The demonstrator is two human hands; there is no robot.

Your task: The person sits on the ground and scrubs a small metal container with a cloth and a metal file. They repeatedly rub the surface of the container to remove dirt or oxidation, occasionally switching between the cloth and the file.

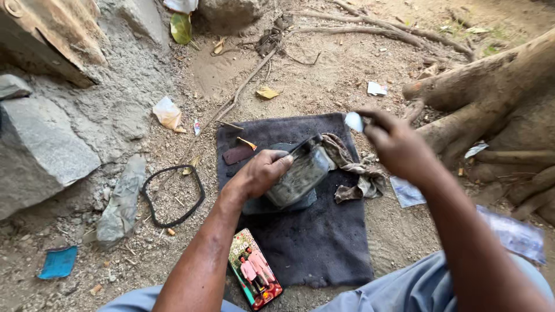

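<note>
**K:** Head view looked straight down at bare dirt with a dark grey cloth point(312, 242) spread on it. What did the left hand point(260, 173) have?

**R:** Left hand was wrapped around a grimy clear jar point(300, 176), fingers clamped on its side. Jar was tilted, its lower end resting on a flat dark slab point(263, 203) on the cloth.

**K:** Right hand point(399, 147)?

**R:** Raised above the cloth's far right corner, apart from the jar. Thumb and fingertips were pinched together on a small white piece point(354, 121). Couldn't tell what the piece was.

**K:** Anything touching the jar?

**R:** A dirty crumpled rag point(355, 170) lay just beside it on the right, partly off the cloth edge. Contact unclear.

**K:** Rest of the cloth?

**R:** Small dark reddish flat piece point(238, 154) near the far left corner. A phone point(254, 277) with a lit colourful screen lay at the near left edge, under the left forearm.

**K:** Around it?

**R:** Black rubber ring point(172, 196) on the dirt left of the cloth. Grey stone block point(40, 150) further left, blue scrap point(58, 263) near it. Thick tree roots point(491, 98) on the right, clear plastic scraps point(514, 234) beside the right forearm. Person's grey trousers point(404, 289) showed at the bottom edge.
</note>
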